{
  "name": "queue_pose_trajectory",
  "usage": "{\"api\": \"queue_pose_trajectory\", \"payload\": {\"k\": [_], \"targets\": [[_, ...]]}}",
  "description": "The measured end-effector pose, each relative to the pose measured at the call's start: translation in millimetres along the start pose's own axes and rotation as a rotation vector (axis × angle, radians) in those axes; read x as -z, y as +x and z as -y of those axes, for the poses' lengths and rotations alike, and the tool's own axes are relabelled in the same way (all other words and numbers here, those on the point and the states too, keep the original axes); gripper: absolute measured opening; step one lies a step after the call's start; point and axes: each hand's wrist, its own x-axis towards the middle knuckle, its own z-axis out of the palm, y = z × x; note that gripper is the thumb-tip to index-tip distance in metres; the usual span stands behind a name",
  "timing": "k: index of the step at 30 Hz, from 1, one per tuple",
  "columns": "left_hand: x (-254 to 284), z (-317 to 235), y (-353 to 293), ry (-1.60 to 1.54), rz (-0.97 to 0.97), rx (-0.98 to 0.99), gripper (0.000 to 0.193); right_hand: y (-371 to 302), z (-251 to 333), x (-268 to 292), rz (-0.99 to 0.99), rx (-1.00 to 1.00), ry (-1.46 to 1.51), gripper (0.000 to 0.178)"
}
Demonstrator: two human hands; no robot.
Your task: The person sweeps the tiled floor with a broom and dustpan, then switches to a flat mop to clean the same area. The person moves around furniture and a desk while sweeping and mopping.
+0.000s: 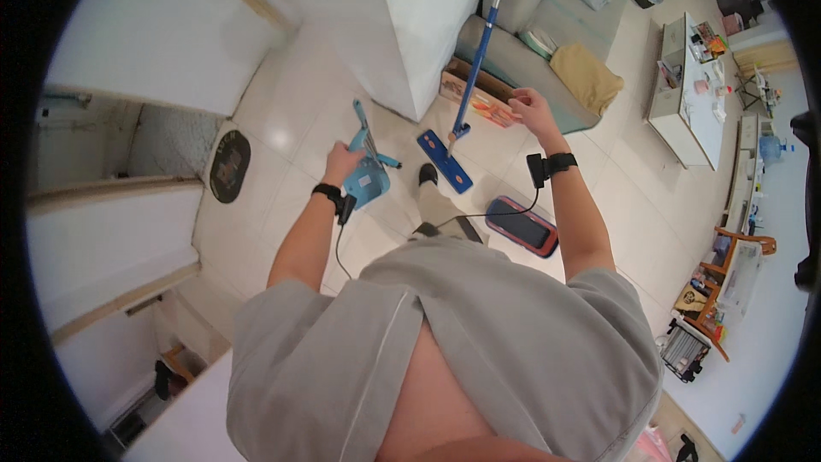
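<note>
My left hand (pixel 340 161) is closed around a light blue dustpan (pixel 368 188), whose pan faces up in front of me. A light blue piece with a long narrow arm (pixel 363 122) rises beside the dustpan; whether the two are joined I cannot tell. My right hand (pixel 534 111) is raised with its fingers loosely bent and apart, and nothing shows in it. Closest to that hand is a flat mop with a blue and silver pole (pixel 480 58), which appears separate from the fingers. Its blue flat head (pixel 445 161) rests on the floor.
An open cardboard box (pixel 481 101) lies beside the grey sofa (pixel 479 44). Near my foot is a red-and-blue rimmed tray-like object (pixel 522 226). A dark oval mat (pixel 230 167) lies by the left doorway. White wall corner (pixel 410 51) juts out ahead; a white table (pixel 703 111) stands right.
</note>
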Motion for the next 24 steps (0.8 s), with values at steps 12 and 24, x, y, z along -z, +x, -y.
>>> {"api": "queue_pose_trajectory", "payload": {"k": [12, 24], "targets": [[-17, 80, 222, 0.375, -0.008, 0.104, 0.043, 360, -47, -20, -0.368, -0.057, -0.145, 0.072], [-74, 112, 272, 0.441, 0.045, -0.031, 0.046, 441, -155, -78, -0.265, -0.199, 0.169, 0.121]]}}
